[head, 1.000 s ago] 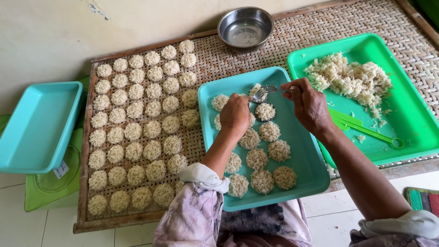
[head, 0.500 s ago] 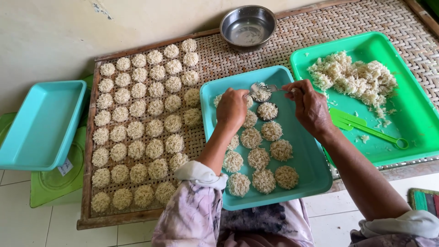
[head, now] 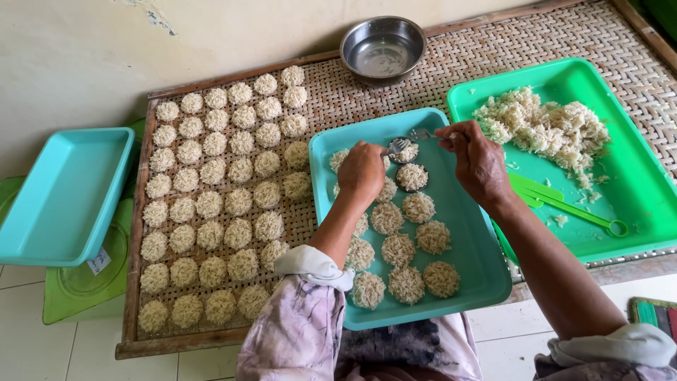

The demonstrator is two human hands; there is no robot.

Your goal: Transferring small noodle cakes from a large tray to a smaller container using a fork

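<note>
Fork (head: 396,146) is gripped by the left hand (head: 361,171) near the tray's (head: 471,247) far edge. Right hand (head: 479,161) pinches a spoon (head: 422,133) over a noodle disc (head: 407,152).

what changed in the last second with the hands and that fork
Little changed. The left hand dropped slightly over the top of the teal tray, next to the fork held by the right hand, which kept pressing rice into the small round mould. The rice cakes, green tray and metal bowl stayed put.
</note>
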